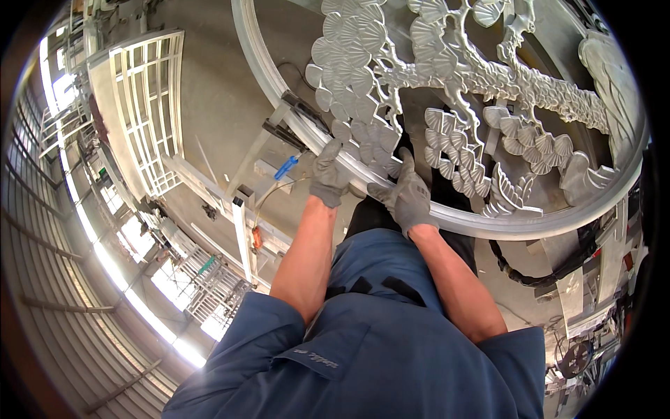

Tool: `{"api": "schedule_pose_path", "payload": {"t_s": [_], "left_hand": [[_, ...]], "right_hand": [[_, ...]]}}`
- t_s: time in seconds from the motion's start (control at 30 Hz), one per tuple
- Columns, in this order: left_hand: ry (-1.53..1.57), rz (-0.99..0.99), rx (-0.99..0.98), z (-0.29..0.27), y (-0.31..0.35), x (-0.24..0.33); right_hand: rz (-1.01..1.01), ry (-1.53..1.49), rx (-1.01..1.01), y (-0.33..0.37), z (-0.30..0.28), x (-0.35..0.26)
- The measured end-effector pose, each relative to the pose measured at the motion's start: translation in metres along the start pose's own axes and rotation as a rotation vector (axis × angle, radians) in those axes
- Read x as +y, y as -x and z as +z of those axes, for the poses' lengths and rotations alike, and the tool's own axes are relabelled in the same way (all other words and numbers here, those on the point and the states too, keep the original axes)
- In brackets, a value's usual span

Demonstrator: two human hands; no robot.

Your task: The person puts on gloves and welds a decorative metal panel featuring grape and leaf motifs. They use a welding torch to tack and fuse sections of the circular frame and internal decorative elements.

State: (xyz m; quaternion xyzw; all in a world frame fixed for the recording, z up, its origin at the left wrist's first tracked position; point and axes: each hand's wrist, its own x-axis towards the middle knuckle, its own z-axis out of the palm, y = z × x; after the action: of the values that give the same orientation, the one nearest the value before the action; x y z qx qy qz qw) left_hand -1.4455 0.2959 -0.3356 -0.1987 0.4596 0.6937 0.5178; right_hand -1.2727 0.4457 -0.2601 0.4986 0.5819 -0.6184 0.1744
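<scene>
A large round metal frame (322, 142) lies in front of me, filled with silver openwork: a tree branch (488, 82) with scalloped, fan-shaped leaf clusters (352, 38). My left hand (328, 176), in a grey glove, grips the near left part of the rim. To its right, my grey-gloved right hand (408, 195) is closed around the same rim, thumb pointing inward over it. The undersides of both hands are hidden. Left of my left hand, a dark clamp-like piece (305, 112) sits against the rim, with a blue handle (286, 167) close by.
A pale metal lattice panel (150, 105) stands at the far left. Light metal bars (241, 234) and an orange fitting (257, 238) on a thin hose are nearer. A thick black cable (541, 281) hangs below the rim at right, beside metal offcuts (571, 297).
</scene>
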Motion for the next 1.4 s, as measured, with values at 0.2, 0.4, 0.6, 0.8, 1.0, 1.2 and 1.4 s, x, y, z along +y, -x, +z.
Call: {"api": "schedule_pose_path", "payload": {"t_s": [0.2,0.4,0.6,0.8,1.0,1.2,1.4], "left_hand": [[-0.055,0.029,0.034,0.032,0.008,0.000],[0.140,-0.086,0.019,-0.018,-0.004,-0.005],[0.216,-0.078,0.069,0.002,0.003,-0.011],[0.215,-0.065,0.016,0.042,0.025,-0.035],[0.053,-0.071,0.066,0.048,0.018,-0.036],[-0.067,-0.077,0.051,0.033,0.022,-0.031],[-0.117,-0.037,0.032,0.007,0.006,-0.036]], "right_hand": [[-0.029,-0.067,0.022,-0.001,0.002,0.007],[-0.117,-0.047,0.092,0.000,0.005,0.008],[-0.104,-0.015,0.066,0.000,0.002,0.003],[-0.170,-0.098,0.080,-0.001,0.010,0.014],[-0.130,-0.053,0.134,-0.003,0.021,0.026],[-0.471,0.106,0.254,0.013,0.003,0.019],[-0.223,-0.625,0.428,0.108,-0.117,0.064]]}}
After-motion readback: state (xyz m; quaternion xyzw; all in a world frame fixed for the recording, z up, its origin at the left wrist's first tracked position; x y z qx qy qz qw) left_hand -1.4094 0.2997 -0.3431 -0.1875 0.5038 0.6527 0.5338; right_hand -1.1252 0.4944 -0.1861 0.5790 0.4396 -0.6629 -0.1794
